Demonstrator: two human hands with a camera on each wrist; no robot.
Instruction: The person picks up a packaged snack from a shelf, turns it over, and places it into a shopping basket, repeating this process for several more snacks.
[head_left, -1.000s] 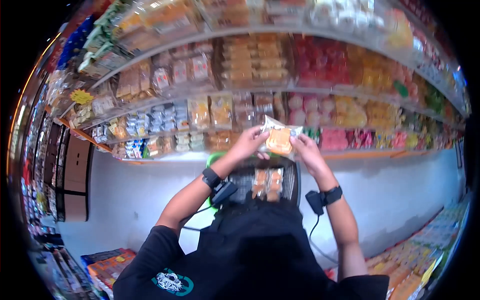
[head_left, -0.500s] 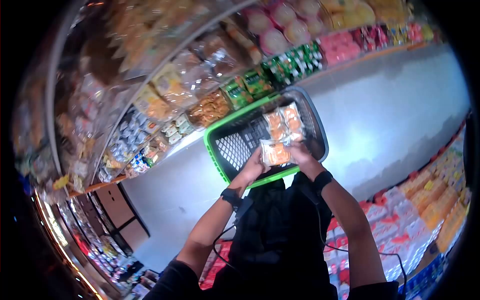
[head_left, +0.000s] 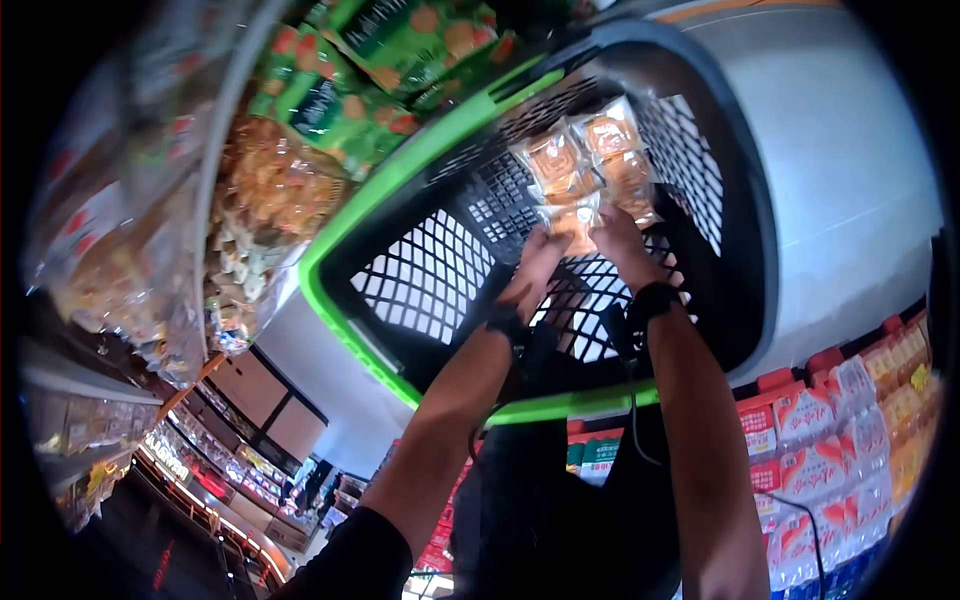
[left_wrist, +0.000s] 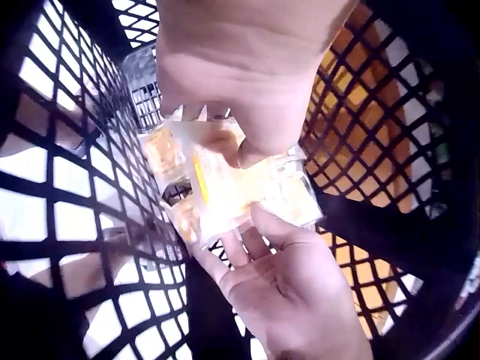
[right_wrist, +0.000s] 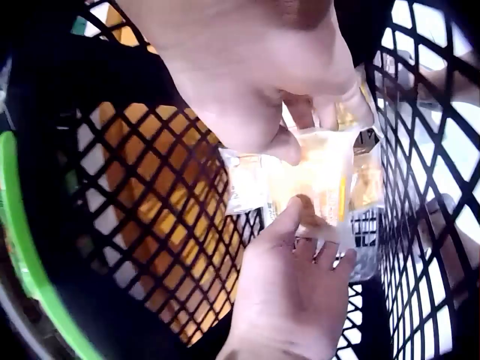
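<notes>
My left hand (head_left: 540, 262) and right hand (head_left: 622, 243) reach down inside a black mesh shopping basket with a green rim (head_left: 575, 405). Between them they pinch a clear packet of golden-brown pastries (head_left: 573, 228), one hand at each side. In the left wrist view the thumbs press on the bright face of the packet (left_wrist: 225, 184), with fingers behind it. Glare washes out its label in the right wrist view. Just beyond the held packet lie more clear pastry packets (head_left: 553, 160) in two rows, which it partly overlaps in the head view.
Green snack bags (head_left: 320, 105) and other wrapped goods line the shelf left of the basket. Red-and-white packs of bottles (head_left: 815, 420) are stacked at the lower right. Pale floor (head_left: 850, 150) shows beyond the basket's right side.
Both hands have lowered the held packet from in front of the shelves into the basket, beside the other packets. The head view has tilted down and come closer to the basket.
</notes>
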